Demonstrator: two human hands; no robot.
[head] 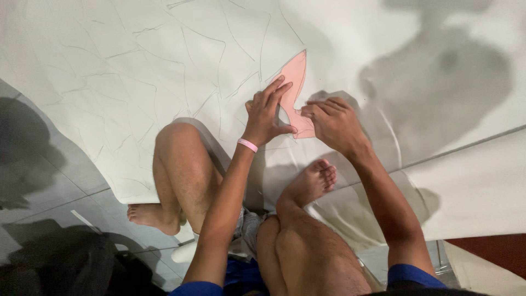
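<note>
Left hand (267, 112) fingers (276, 87) spread flat, pressing the pink template (296, 77) down on the white sheet (137, 71) — not clenched, nothing gripped. Right hand (334, 123) fingers (315, 109) pinched together at the template's lower right edge; looks like a pencil grip, but the tool itself is too hidden to tell. The template's long axis runs from its base between the two hands up and away to a narrow tip toward the sheet's far edge. Left hand lies over its lower left side, right hand touches the base — both equally near. Pencil outlines (181, 49) of similar shapes cover the sheet to the left. A pink wristband (247, 144) on the left wrist; a bare foot (312, 183) rests on the sheet's near edge.
</note>
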